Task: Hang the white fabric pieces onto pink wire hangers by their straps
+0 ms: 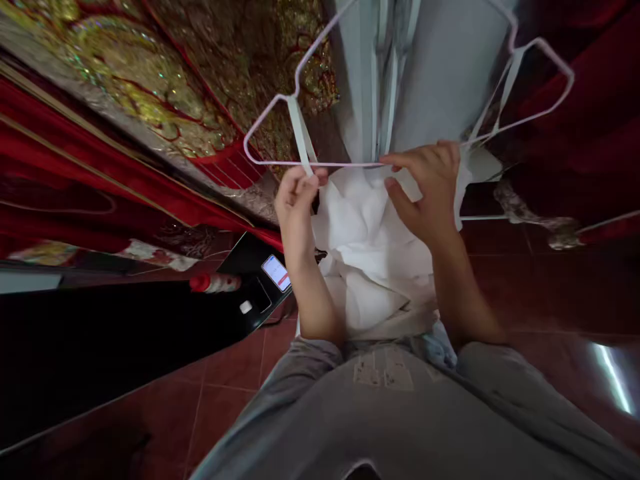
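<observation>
A thin pale pink hanger (275,163) spans the view in front of me, its upper part cut off by the top edge. My left hand (299,200) pinches a white strap (301,137), which loops over the hanger's left shoulder notch. With thumb and index finger apart, my right hand (425,187) is at the hanger's lower bar, the index fingertip at or very close to it. Another white strap (510,83) loops over the right notch. Below the bar, a white garment (370,227) hangs in loose folds between my forearms.
Red and gold sequined garments (145,73) hang at left, and dark red cloth (590,107) at right. A black table (125,340) at lower left bears a lit phone (277,273), a red-capped bottle (215,283) and a small white item (245,307). The floor (230,363) is red tile.
</observation>
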`<state>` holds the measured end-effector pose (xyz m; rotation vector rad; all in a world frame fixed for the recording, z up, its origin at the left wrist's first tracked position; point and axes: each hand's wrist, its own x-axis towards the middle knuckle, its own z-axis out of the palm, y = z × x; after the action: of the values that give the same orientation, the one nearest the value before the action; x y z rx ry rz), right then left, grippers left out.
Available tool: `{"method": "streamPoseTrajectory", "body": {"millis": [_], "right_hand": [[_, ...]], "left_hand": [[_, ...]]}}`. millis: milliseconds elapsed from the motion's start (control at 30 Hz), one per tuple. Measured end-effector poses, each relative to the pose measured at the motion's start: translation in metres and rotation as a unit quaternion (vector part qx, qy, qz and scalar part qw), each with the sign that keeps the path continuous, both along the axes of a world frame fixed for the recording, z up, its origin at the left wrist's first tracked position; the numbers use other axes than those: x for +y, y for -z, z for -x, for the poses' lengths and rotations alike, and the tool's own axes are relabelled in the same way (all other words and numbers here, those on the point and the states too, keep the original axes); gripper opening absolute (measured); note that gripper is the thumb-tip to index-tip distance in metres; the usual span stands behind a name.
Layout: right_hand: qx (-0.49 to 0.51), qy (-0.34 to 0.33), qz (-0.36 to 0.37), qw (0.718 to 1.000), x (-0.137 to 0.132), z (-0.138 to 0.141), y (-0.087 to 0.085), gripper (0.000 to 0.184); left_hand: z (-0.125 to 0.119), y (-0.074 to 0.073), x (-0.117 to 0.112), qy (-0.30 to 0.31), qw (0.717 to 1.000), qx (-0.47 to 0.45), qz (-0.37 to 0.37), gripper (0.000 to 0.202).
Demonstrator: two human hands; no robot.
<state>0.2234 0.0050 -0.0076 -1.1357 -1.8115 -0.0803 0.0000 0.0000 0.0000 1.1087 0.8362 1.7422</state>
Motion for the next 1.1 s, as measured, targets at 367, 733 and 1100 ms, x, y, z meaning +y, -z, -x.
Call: {"method": "streamPoseTrajectory", "body": {"millis": [367,733,1100], "right_hand": [[0.011,-0.004,0.015,1.000,0.008,0.000,0.001,0.028],[0.000,-0.022,0.064,0.998,-0.001,-0.004,-0.005,0.027],[-0.005,-0.023,0.049,0.999,0.001,-0.005,-0.005,0.030]], "left_hand": [[0.043,-0.080,-0.012,0.141,0.988,0.046,-0.035,0.042],[0.043,-0.065,0.005,-0.075,0.991,-0.114,0.014,0.039],[0.014,-0.021,-0.006,-0.103,0.992,-0.063,0.040,0.020]]}}
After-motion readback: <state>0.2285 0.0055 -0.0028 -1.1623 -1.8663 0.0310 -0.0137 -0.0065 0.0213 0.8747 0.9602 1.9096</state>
